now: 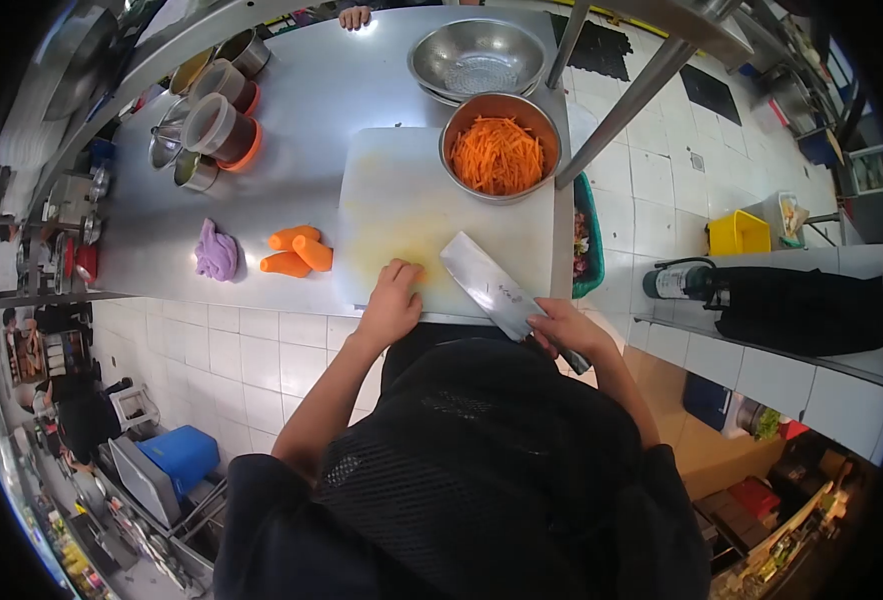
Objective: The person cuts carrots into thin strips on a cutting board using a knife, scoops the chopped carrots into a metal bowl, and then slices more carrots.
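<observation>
My right hand [562, 332] grips the handle of a broad cleaver [492, 287], whose blade lies over the white cutting board [447, 222], angled up and to the left. Left of the blade, my left hand [394, 302] rests on the board with its fingers curled and close together. A small orange bit shows at its fingertips; whatever lies under them is hidden. Several peeled carrots [311, 252] lie on the steel table just left of the board. At the board's far right corner stands a metal bowl [451, 172] of shredded carrot [499, 155].
A purple cloth [217, 250] lies left of the carrots. Plastic tubs [212, 128] and metal pots stand at the far left. Behind the bowl sits a steel colander [477, 58]. Another person's hand [355, 17] touches the far edge. A steel post [622, 115] rises at right.
</observation>
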Demonstrator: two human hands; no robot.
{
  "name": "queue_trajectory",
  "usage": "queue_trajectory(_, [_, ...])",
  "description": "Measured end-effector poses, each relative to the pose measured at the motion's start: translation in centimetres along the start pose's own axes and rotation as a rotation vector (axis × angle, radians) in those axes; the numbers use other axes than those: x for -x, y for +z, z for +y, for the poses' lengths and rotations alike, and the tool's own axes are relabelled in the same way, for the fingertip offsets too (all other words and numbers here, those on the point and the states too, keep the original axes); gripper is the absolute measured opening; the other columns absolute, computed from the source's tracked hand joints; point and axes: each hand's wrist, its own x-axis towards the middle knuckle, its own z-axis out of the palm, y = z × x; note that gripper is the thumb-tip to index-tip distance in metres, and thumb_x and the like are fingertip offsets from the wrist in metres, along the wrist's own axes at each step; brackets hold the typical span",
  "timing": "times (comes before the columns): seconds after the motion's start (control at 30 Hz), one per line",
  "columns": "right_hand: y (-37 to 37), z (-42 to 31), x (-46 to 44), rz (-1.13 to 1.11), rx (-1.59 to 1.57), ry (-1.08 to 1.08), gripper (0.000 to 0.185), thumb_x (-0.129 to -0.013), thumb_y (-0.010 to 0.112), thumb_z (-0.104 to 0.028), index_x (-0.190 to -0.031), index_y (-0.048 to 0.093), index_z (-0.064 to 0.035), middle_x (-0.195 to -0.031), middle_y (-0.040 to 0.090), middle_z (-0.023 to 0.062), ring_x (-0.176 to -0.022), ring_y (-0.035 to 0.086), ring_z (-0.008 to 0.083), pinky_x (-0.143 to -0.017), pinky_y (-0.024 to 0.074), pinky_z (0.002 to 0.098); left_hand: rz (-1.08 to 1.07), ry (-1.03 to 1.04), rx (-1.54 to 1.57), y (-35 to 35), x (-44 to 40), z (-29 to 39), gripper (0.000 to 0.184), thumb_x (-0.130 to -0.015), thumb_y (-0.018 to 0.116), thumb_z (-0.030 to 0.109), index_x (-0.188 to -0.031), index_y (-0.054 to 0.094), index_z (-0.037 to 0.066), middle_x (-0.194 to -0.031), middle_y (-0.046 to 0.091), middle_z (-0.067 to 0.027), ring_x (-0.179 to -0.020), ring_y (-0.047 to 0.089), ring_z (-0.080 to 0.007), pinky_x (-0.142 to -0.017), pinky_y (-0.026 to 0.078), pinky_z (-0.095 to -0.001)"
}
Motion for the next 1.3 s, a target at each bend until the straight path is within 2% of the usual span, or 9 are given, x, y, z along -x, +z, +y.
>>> queue_trajectory(0.47, [2.1,-4.8,0.1,-0.08,-0.032,0.039,0.019,-0.109,0.053,-0.02,-0.116,0.06,-0.0041,-0.068,0.056,0.0013,-0.049,0.054,0.0114,-0.048,0.0469,0.0275,0.417,0.005,0.138,2.3,-1.3,0.6,0.013,-0.092,0.067,-0.004,-0.103,0.072,0.0,-0.102,0.064,-0.0161,-0.098,0.063,-0.0364,-0.085,0.053,-0.0431])
queue_trajectory(0.67, [0.6,-11.8,6.2,0.184,-0.017,-0.117,0.014,-0.108,0.053,-0.013,-0.116,0.058,-0.0024,-0.066,0.056,0.0005,-0.053,0.053,0.0087,-0.049,0.0436,0.0256,0.559,0.346,0.181,-2.3,-12.2,8.1,0.018,-0.09,0.068,-0.007,-0.106,0.073,0.001,-0.103,0.063,-0.0161,-0.096,0.063,-0.0363,-0.084,0.053,-0.0432])
queue_trajectory(0.77, [1.1,-13.9,6.9,0.434,0.023,-0.251,0.021,-0.105,0.053,-0.01,-0.123,0.055,0.0002,-0.074,0.054,0.0026,-0.054,0.053,0.0104,-0.051,0.0455,0.0282,0.621,0.529,0.195,-2.8,-17.4,9.3,0.019,-0.091,0.065,-0.007,-0.107,0.073,0.0,-0.109,0.066,-0.016,-0.102,0.064,-0.0363,-0.087,0.054,-0.0419])
queue_trajectory(0.87, [3.1,-17.0,6.8,0.619,0.088,-0.19,0.03,-0.102,0.054,-0.009,-0.13,0.054,0.0014,-0.077,0.054,0.0035,-0.054,0.053,0.0114,-0.051,0.0468,0.0294,0.391,0.409,-0.084,-2.1,-19.8,9.0,0.026,-0.093,0.063,-0.005,-0.116,0.073,0.0,-0.123,0.067,-0.0177,-0.115,0.059,-0.0388,-0.099,0.05,-0.0422])
queue_trajectory(0.93, [2.7,-16.5,6.1,0.615,0.016,-0.22,0.034,-0.1,0.055,-0.008,-0.133,0.054,0.0005,-0.077,0.054,0.0036,-0.054,0.053,0.0115,-0.051,0.0468,0.0301,0.396,0.436,0.031,-1.3,-18.8,10.3,0.033,-0.101,0.061,0.016,-0.129,0.066,0.0,-0.145,0.06,-0.0167,-0.138,0.048,-0.0411,-0.118,0.036,-0.0502])
queue_trajectory(1.07, [2.8,-16.4,6.5,0.645,-0.025,-0.264,0.037,-0.101,0.056,-0.008,-0.137,0.053,-0.0014,-0.08,0.056,0.0035,-0.055,0.052,0.009,-0.05,0.0456,0.0277,0.415,0.484,-0.229,0.7,-17.0,11.0,0.041,-0.106,0.053,0.03,-0.135,0.063,0.003,-0.153,0.054,-0.0183,-0.147,0.042,-0.0412,-0.123,0.026,-0.0577])
queue_trajectory(1.13, [2.8,-16.5,7.5,0.64,-0.046,-0.274,0.039,-0.1,0.057,-0.007,-0.139,0.053,-0.0018,-0.082,0.057,0.0033,-0.056,0.052,0.0078,-0.05,0.0451,0.0265,0.106,0.35,-0.339,-1.1,-16.0,9.0,0.049,-0.11,0.045,0.04,-0.138,0.064,0.005,-0.152,0.057,-0.0168,-0.156,0.031,-0.0397,-0.12,0.019,-0.0665])
queue_trajectory(1.23, [2.7,-15.6,8.7,0.719,0.029,-0.418,0.046,-0.098,0.066,-0.003,-0.141,0.053,-0.0037,-0.094,0.063,0.0038,-0.059,0.052,0.0037,-0.052,0.0449,0.0234,0.302,0.295,-0.08,-5.2,-12.7,5.3,0.027,-0.103,0.06,0.021,-0.121,0.07,0.005,-0.132,0.068,-0.0139,-0.124,0.061,-0.0372,-0.106,0.046,-0.0504])
queue_trajectory(1.3, [1.7,-12.6,8.9,0.607,0.057,-0.375,0.045,-0.098,0.068,-0.004,-0.141,0.053,-0.0031,-0.096,0.064,0.0035,-0.064,0.054,0.0042,-0.054,0.0464,0.0236,0.207,0.161,-0.057,-6.6,-8.8,3.0,0.021,-0.097,0.061,0.009,-0.116,0.069,0.003,-0.12,0.069,-0.0125,-0.108,0.065,-0.0353,-0.095,0.053,-0.0428])
